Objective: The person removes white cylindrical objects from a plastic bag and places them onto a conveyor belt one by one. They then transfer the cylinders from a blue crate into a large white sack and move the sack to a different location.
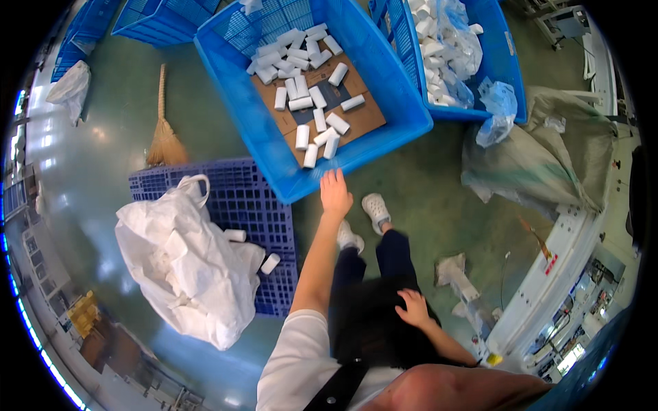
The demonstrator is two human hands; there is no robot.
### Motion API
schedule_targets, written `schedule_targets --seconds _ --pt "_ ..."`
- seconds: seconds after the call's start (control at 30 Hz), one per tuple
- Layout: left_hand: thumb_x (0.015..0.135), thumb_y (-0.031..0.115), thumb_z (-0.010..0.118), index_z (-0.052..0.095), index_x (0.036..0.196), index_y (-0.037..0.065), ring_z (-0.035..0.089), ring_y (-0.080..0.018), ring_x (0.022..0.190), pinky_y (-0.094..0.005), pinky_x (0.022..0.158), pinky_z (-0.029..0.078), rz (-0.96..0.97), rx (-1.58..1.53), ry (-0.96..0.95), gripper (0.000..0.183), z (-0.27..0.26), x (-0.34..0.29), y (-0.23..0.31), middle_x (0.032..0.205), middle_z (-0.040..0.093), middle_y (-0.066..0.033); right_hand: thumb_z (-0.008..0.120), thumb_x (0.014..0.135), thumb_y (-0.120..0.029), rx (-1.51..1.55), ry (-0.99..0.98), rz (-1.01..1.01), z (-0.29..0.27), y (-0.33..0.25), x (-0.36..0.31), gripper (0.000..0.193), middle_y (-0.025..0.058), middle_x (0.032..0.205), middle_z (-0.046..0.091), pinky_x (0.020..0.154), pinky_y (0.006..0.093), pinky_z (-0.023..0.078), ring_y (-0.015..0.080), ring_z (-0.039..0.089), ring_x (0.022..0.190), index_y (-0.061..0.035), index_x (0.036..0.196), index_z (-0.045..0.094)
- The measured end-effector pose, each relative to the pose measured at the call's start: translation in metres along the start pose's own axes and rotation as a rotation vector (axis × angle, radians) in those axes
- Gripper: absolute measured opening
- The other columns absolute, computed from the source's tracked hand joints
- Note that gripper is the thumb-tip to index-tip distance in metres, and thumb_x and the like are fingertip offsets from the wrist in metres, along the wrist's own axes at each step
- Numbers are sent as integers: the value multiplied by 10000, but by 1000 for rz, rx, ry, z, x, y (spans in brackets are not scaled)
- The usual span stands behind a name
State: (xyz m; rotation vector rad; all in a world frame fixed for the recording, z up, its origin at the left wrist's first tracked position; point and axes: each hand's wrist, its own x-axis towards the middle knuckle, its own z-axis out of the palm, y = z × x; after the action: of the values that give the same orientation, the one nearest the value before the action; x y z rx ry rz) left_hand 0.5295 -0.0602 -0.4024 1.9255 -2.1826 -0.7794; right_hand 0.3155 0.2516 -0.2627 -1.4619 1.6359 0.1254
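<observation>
A worker's left hand (336,198) reaches the near rim of a blue crate (403,115), fingers close together, their grip impossible to tell; the right hand (414,309), fingers loosely spread, rests at dark clothing (373,318). Inside, white rolls (302,137) lie on cardboard (371,119), apparently a floor liner. A white sack (181,274) slumps across a pallet (275,222).

L arm (315,267) is stretched out fwd, approx. straight from where I stand, bare below the short sleeve (295,349). L hand (336,196) is back-up, fingers (332,177) extended & close tog., L wrist (332,216) abt. in line w/ the arm. R arm (452,344) is bent, angled inward; R hand (413,309) is lower & nearer in, back-up too, fingers relaxed, slightly apart.
</observation>
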Motion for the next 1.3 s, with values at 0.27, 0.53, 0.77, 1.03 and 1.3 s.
schedule_targets --seconds 0.27,0.53,0.77,1.03,1.3 --pt "720 132 591 565 971 59 605 -344 897 -422 766 500 -214 80 -443 263 58 98 5 946 629 -156 636 787 -143 565 198 527 29 82 -17 286 141 933 633 774 339 478 242 617 882 -15 1033 566" --pt "650 250 533 632 1009 40 576 -351 1002 -414 882 454 -174 78 -446 428 -84 93 93 1024 615 -214 605 797 -158 721 218 596 10 104 -69 222 131 853 647 728 322 478 210 619 813 -2 955 612" --pt "698 163 573 642 574 2 596 -153 492 -300 510 470 -109 -114 -515 215 -345 136 97 551 618 -94 571 782 -170 736 146 570 -6 121 -5 389 136 921 654 760 303 465 238 619 874 10 1127 555" --pt "639 234 552 642 614 20 620 -328 674 -389 619 478 35 -18 -151 233 -358 182 79 705 636 -181 591 738 -327 1635 217 592 -39 -20 121 624 98 1296 417 1008 473 257 274 301 1284 -80 1277 397" --pt "678 259 480 682 908 32 616 -324 933 -405 804 488 88 49 -85 380 -354 147 121 982 643 -191 547 570 -205 1762 71 938 -40 -22 197 534 115 1124 499 862 486 410 317 482 1020 -112 1093 491"
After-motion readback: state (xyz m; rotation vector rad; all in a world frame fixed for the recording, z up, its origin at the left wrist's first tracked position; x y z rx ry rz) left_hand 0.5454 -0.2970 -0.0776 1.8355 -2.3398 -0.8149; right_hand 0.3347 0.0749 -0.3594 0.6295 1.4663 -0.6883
